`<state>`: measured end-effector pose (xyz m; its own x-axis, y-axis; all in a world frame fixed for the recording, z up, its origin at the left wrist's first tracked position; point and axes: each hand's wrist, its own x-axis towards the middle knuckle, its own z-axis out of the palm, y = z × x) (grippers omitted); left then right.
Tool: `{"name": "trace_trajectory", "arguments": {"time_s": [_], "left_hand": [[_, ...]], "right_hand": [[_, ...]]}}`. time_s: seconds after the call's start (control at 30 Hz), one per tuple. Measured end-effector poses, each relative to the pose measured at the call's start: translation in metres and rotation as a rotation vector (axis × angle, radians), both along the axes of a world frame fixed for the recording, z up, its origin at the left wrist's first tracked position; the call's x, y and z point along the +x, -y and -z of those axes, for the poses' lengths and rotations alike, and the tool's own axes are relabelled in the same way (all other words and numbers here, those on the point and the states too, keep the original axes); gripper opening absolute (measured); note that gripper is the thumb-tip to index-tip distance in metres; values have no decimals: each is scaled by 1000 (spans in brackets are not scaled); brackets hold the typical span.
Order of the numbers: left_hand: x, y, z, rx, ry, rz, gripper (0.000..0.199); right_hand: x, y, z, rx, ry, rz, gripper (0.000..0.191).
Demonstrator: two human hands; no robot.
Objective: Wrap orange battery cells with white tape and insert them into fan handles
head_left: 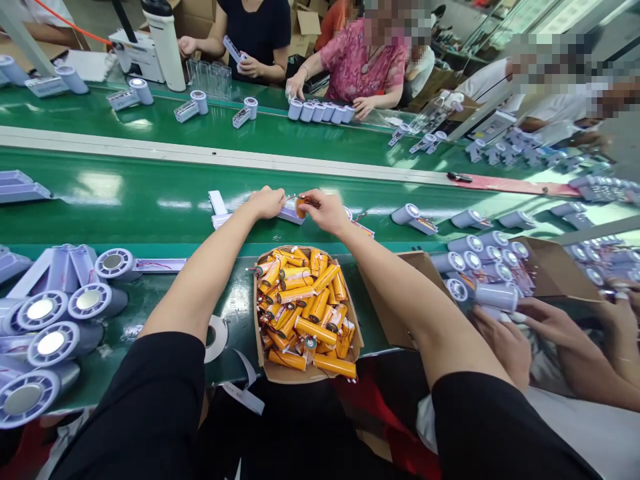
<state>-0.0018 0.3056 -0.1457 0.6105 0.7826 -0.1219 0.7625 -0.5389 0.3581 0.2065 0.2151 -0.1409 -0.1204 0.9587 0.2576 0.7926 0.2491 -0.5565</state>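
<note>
Pinching an orange-wrapped battery (pixel 301 207) between thumb and fingertips of the right hand (pixel 324 211), just above a lilac handle casing (pixel 291 215) on the green conveyor belt (pixel 125 213). Fingers of the left hand (pixel 269 202) curled over the casing's left end, perhaps at thin wires near the battery; cannot tell whether pinching anything, with the fingertips partly hidden. Main risk, judging from so close a hold: a weakened or broken wire joint, from pulling the two hands apart too far. Also possible: a dropped battery, from a grip only at the fingertips, or a nicked wire, from pressing against the casing's edge. Just left, past the wrist, a pale casing piece (pixel 217 208); to the right on the belt, a cylindrical housing (pixel 406 214). Nearer the body, between the forearms, a cardboard box (pixel 300 377) heaped with wired batteries (pixel 315 330); likely snags there from tangled leads, and a fall over the front rim from so full a heap. Left of the box on the counter (pixel 235 293), a roll of white tape (pixel 222 339); farther left, lilac housings (pixel 47 343); far right, a co-worker's hand (pixel 505 340) at another housing (pixel 495 297).
</note>
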Motion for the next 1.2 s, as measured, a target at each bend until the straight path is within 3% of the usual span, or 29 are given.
{"name": "trace_trajectory", "arguments": {"time_s": [0.33, 0.5, 0.6, 0.7, 0.8, 0.9, 0.97, 1.07, 1.13, 1.2], "left_hand": [[18, -5, 4, -41, 12, -19, 31], [24, -10, 6, -73, 16, -32, 29], [33, -8, -2, -84, 27, -65, 28], [35, 8, -22, -68, 51, -159, 35], [-1, 53, -45, 14, 160, -190, 41], [-86, 139, -53, 156, 342, -47, 36], [-155, 207, -45, 225, 328, -70, 40], [-240, 291, -17, 251, 109, 29, 32], [-268, 328, 2, 275, -7, 26, 29], [-273, 352, 12, 338, -26, -36, 25]], "right_hand": [[-8, -14, -4, -181, 567, -46, 40], [-15, -20, -6, -234, 727, -180, 45], [-19, -22, -9, -289, 774, -189, 48], [-21, -23, -14, -315, 774, -182, 48], [-17, -25, -14, -272, 737, -226, 46], [-7, -29, -5, -155, 660, -215, 41], [-1, -29, -1, -109, 581, -141, 38], [-1, -5, -9, -18, 429, -73, 38], [-14, 34, -28, 106, 299, -94, 42], [-38, 94, -54, 186, 144, -130, 43]]}}
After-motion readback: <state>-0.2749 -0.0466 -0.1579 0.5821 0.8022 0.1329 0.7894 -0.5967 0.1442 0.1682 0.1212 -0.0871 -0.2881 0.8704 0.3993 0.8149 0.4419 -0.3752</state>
